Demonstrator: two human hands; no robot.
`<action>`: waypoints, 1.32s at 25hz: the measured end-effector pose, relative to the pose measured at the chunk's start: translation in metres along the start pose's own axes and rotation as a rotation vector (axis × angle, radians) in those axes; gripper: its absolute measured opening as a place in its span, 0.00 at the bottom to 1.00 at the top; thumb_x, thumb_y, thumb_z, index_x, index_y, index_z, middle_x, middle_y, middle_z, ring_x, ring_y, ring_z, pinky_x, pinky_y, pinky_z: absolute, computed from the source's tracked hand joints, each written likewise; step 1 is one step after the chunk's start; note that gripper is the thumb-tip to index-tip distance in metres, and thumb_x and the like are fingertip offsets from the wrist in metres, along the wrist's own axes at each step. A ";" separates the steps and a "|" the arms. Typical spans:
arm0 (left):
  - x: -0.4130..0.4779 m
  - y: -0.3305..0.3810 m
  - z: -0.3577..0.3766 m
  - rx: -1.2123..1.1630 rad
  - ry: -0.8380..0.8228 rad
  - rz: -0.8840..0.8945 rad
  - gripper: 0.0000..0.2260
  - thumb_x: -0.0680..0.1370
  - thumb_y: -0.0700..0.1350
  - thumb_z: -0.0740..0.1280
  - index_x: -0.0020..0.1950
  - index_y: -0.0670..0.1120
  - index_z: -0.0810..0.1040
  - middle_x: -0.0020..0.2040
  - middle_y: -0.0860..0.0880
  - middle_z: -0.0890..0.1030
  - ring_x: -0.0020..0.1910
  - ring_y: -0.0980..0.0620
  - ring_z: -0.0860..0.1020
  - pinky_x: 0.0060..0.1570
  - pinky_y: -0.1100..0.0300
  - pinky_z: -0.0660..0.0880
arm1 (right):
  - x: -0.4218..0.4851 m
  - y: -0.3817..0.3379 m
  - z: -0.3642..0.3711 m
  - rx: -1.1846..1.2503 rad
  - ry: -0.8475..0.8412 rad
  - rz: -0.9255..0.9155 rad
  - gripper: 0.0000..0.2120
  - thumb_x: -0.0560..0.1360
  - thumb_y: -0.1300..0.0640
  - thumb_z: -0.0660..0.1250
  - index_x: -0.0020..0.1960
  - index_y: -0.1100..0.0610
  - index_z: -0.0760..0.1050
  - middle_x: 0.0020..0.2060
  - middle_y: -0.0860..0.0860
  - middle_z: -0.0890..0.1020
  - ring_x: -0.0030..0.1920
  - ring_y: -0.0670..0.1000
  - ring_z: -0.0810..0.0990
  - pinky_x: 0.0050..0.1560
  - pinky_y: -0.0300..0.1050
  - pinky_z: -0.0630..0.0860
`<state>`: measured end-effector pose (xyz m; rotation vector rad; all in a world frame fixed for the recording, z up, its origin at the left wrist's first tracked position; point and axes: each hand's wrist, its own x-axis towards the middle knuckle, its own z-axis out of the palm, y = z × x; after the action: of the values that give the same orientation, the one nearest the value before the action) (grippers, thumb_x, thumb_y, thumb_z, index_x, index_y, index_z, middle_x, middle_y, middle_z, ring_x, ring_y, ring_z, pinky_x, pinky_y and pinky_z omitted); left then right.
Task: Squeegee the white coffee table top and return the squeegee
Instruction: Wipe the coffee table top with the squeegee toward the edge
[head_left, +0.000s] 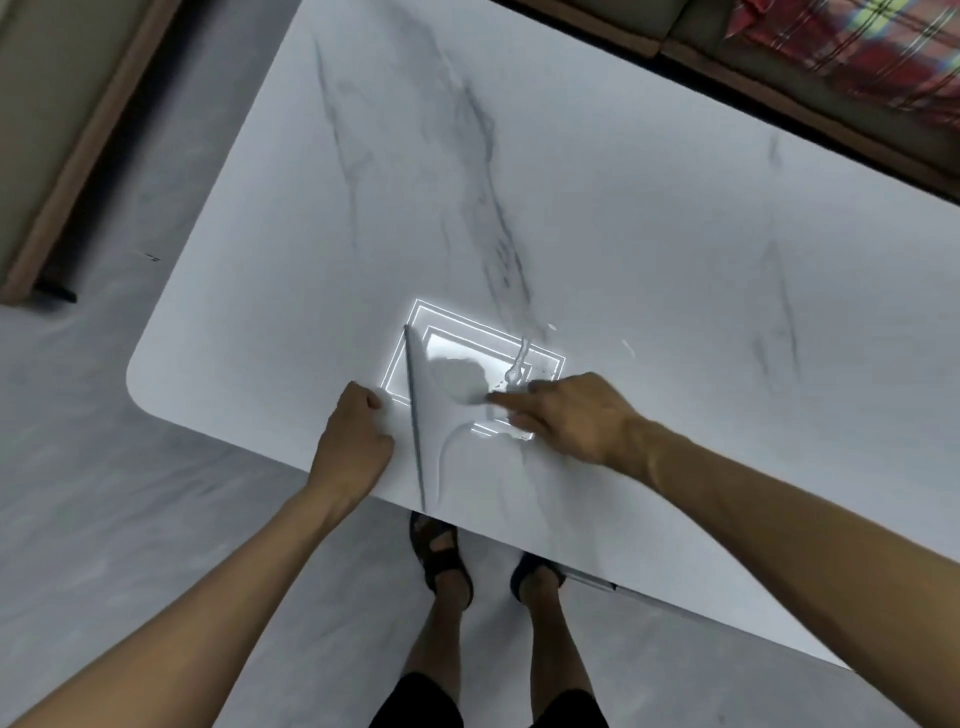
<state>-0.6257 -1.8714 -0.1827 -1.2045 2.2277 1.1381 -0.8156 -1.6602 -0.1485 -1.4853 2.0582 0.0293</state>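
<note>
The white marble-look coffee table top (597, 208) fills most of the view. On its near part lies the squeegee (434, 410), a white body with a long grey blade (415, 415) running away from the near edge. My right hand (571, 415) grips the squeegee's handle end, index finger stretched along it toward the blade. Just left of the blade, my left hand (353, 436) rests on the table with curled fingers; whether it holds anything is unclear. Water streaks (521, 361) and a thin wet line (447, 457) lie beside the squeegee.
A bright ceiling-light reflection (545, 358) glares on the table around the squeegee. A sofa with a red plaid cloth (852, 47) runs along the far side. Wooden-edged furniture (67, 156) stands at the left. My feet in black sandals (441, 556) are at the near edge.
</note>
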 end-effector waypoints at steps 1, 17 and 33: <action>0.000 0.007 0.007 -0.003 -0.008 0.034 0.16 0.69 0.35 0.62 0.49 0.53 0.64 0.43 0.54 0.73 0.39 0.58 0.72 0.31 0.61 0.63 | -0.010 0.017 -0.005 0.016 0.040 0.076 0.21 0.81 0.39 0.47 0.72 0.35 0.60 0.53 0.47 0.80 0.53 0.56 0.80 0.46 0.48 0.75; -0.001 0.088 0.080 0.384 -0.317 0.067 0.13 0.72 0.37 0.58 0.56 0.42 0.66 0.72 0.31 0.58 0.73 0.33 0.59 0.66 0.45 0.67 | -0.243 0.134 0.024 0.307 0.241 0.938 0.23 0.76 0.28 0.42 0.64 0.31 0.66 0.34 0.45 0.81 0.37 0.54 0.78 0.39 0.49 0.75; -0.039 -0.006 0.026 0.112 0.267 -0.040 0.05 0.77 0.39 0.62 0.48 0.47 0.76 0.44 0.47 0.83 0.41 0.46 0.78 0.38 0.56 0.75 | -0.061 -0.047 0.075 0.207 -0.021 0.032 0.20 0.82 0.42 0.49 0.73 0.39 0.62 0.48 0.50 0.80 0.48 0.55 0.79 0.43 0.48 0.74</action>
<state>-0.5995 -1.8320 -0.1768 -1.4177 2.4108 0.8672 -0.7288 -1.5993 -0.1664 -1.3208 2.0016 -0.1502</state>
